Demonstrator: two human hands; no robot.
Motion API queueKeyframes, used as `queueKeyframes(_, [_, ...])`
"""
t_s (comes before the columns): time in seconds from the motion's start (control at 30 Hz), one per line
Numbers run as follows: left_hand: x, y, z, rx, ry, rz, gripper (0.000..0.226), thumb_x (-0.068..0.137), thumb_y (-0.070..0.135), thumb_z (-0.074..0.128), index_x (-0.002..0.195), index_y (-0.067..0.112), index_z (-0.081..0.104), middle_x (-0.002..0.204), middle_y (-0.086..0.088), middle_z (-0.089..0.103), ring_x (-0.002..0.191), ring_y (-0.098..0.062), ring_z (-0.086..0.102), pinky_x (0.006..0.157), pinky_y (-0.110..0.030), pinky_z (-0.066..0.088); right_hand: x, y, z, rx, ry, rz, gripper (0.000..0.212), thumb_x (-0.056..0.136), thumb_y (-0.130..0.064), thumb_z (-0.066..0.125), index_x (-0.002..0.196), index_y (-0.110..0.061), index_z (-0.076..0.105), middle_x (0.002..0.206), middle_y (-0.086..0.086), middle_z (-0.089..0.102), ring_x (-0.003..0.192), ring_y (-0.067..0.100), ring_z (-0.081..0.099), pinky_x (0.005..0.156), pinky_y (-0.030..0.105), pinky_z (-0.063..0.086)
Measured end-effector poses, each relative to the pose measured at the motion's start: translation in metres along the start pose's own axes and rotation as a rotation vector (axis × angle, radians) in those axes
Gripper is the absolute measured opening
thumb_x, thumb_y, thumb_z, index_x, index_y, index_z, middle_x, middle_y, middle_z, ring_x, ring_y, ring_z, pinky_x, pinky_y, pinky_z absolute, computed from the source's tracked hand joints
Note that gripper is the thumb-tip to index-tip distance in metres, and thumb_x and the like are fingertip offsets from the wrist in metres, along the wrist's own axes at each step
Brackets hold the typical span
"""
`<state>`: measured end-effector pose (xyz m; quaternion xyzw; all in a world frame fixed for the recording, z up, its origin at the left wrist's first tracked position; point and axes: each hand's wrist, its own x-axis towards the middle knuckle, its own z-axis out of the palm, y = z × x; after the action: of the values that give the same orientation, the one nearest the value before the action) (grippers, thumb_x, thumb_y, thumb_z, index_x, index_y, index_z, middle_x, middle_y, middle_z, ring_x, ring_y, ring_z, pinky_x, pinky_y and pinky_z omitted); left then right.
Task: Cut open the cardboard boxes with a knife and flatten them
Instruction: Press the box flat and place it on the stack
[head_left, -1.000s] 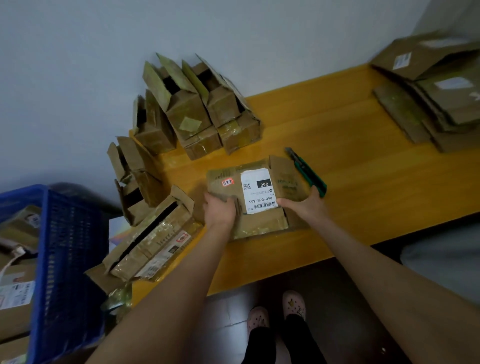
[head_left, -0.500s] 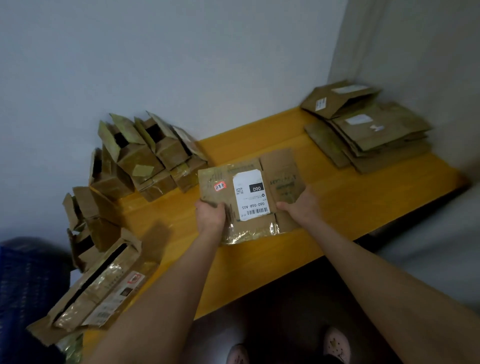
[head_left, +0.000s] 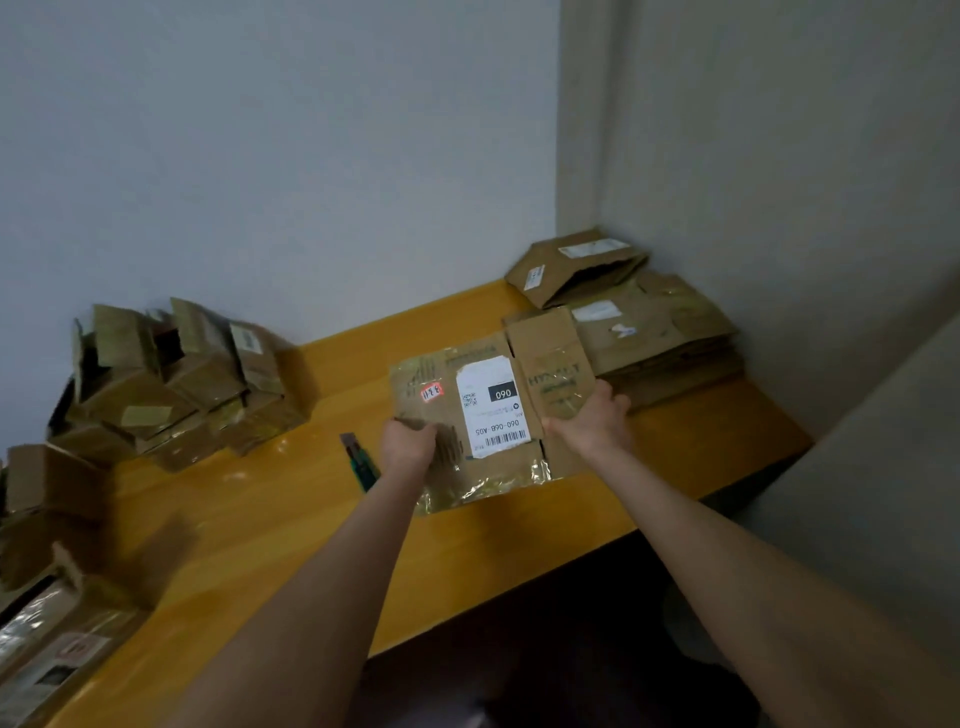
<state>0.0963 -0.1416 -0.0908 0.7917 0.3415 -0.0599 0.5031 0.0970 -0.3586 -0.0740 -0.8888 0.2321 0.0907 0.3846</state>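
A glossy yellow wooden counter (head_left: 249, 525) runs from 8 o'clock to 3 o'clock into the room's corner, its front edge dropping to dark floor (head_left: 550, 654) at 6 o'clock. A pale blue-grey wall (head_left: 260, 156) stands behind it from 9 to 12 o'clock. A greyer side wall (head_left: 779, 197) meets it at 1 o'clock. A plain grey surface (head_left: 883, 483) slants in at 4 o'clock.

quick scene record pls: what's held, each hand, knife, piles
held: flat box, label up
left hand: grips the box's left edge
right hand: grips its right side, thumb on top
knife: lying on table, just left of left hand, untouched
flat stack: far right corner, by the wall
box pile: far left, not flattened
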Motion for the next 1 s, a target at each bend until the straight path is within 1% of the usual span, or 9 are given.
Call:
queueKeyframes(0.17, [0.015, 0.045, 0.05, -0.067, -0.052, 0.018, 0.03, 0.089, 0.015, 0.067, 0.111, 0.006, 0.049, 0.101, -0.011, 0.057, 0.091, -0.027, 0.055, 0.082, -0.04, 0.051, 0.059, 0.0, -0.034, -0.051, 0.036, 0.018, 0.094, 0.073, -0.041, 0.081, 0.145, -0.019, 0.026, 0.139, 0.014, 0.036, 0.123, 0.034, 0.046, 0.091, 0.042, 0.046])
queueKeyframes(0.27, [0.035, 0.073, 0.083, -0.071, -0.083, 0.046, 0.042, 0.088, 0.014, 0.067, 0.125, 0.003, 0.048, 0.118, -0.016, 0.059, 0.106, -0.032, 0.058, 0.091, -0.042, 0.051, 0.1, -0.002, -0.054, -0.076, 0.085, 0.036, 0.1, 0.071, -0.04, 0.083, 0.148, -0.019, 0.023, 0.147, 0.016, 0.032, 0.132, 0.035, 0.038, 0.098, 0.047, 0.043])
queueKeyframes(0.33, [0.048, 0.092, 0.108, -0.082, -0.13, 0.058, 0.046, 0.09, 0.009, 0.064, 0.132, 0.001, 0.045, 0.123, -0.016, 0.058, 0.11, -0.033, 0.057, 0.09, -0.039, 0.05, 0.127, 0.001, -0.068, -0.093, 0.123, 0.058, 0.099, 0.071, -0.039, 0.083, 0.147, -0.019, 0.023, 0.147, 0.016, 0.032, 0.132, 0.035, 0.037, 0.099, 0.049, 0.042])
queueKeyframes(0.4, [0.058, 0.11, 0.132, -0.084, -0.184, 0.053, 0.048, 0.091, 0.005, 0.06, 0.135, 0.002, 0.042, 0.126, -0.018, 0.057, 0.107, -0.033, 0.058, 0.087, -0.038, 0.05, 0.151, 0.004, -0.081, -0.129, 0.145, 0.084, 0.099, 0.073, -0.04, 0.081, 0.148, -0.019, 0.021, 0.146, 0.016, 0.031, 0.132, 0.035, 0.036, 0.1, 0.049, 0.04])
queueKeyframes(0.53, [0.066, 0.137, 0.174, -0.146, -0.251, 0.0, 0.047, 0.09, -0.001, 0.058, 0.133, 0.005, 0.042, 0.123, -0.017, 0.057, 0.111, -0.034, 0.058, 0.086, -0.041, 0.051, 0.189, 0.008, -0.106, -0.239, 0.191, 0.108, 0.087, 0.084, -0.041, 0.07, 0.15, -0.019, 0.019, 0.149, 0.018, 0.027, 0.136, 0.037, 0.03, 0.105, 0.049, 0.034])
queueKeyframes(0.63, [0.071, 0.154, 0.202, -0.197, -0.259, -0.01, 0.04, 0.088, 0.0, 0.061, 0.125, 0.007, 0.046, 0.117, -0.012, 0.057, 0.107, -0.032, 0.059, 0.09, -0.043, 0.053, 0.21, 0.01, -0.113, -0.338, 0.239, 0.039, 0.074, 0.091, -0.042, 0.06, 0.15, -0.018, 0.022, 0.151, 0.017, 0.027, 0.137, 0.037, 0.028, 0.108, 0.048, 0.031])
queueKeyframes(0.73, [0.071, 0.165, 0.226, -0.185, -0.246, -0.019, 0.035, 0.086, 0.004, 0.064, 0.117, 0.011, 0.048, 0.12, -0.015, 0.06, 0.107, -0.033, 0.061, 0.092, -0.049, 0.053, 0.222, 0.013, -0.11, -0.442, 0.181, -0.076, 0.072, 0.092, -0.046, 0.054, 0.151, -0.021, 0.02, 0.153, 0.015, 0.024, 0.139, 0.034, 0.026, 0.11, 0.047, 0.031])
queueKeyframes(0.87, [0.057, 0.167, 0.252, -0.16, -0.24, -0.031, 0.041, 0.088, 0.006, 0.064, 0.125, 0.011, 0.047, 0.125, -0.013, 0.059, 0.115, -0.033, 0.058, 0.098, -0.049, 0.05, 0.234, 0.017, -0.102, -0.534, 0.061, -0.181, 0.069, 0.094, -0.047, 0.051, 0.151, -0.027, 0.019, 0.155, 0.012, 0.018, 0.143, 0.033, 0.017, 0.113, 0.047, 0.025])
queueKeyframes(1.0, [0.045, 0.17, 0.27, 0.05, -0.256, 0.087, 0.047, 0.091, 0.01, 0.063, 0.134, 0.011, 0.045, 0.132, -0.01, 0.057, 0.121, -0.03, 0.055, 0.1, -0.043, 0.047, 0.244, 0.03, -0.096, -0.556, -0.021, -0.203, 0.066, 0.094, -0.051, 0.046, 0.151, -0.03, 0.021, 0.156, 0.012, 0.014, 0.144, 0.034, 0.013, 0.116, 0.049, 0.022])
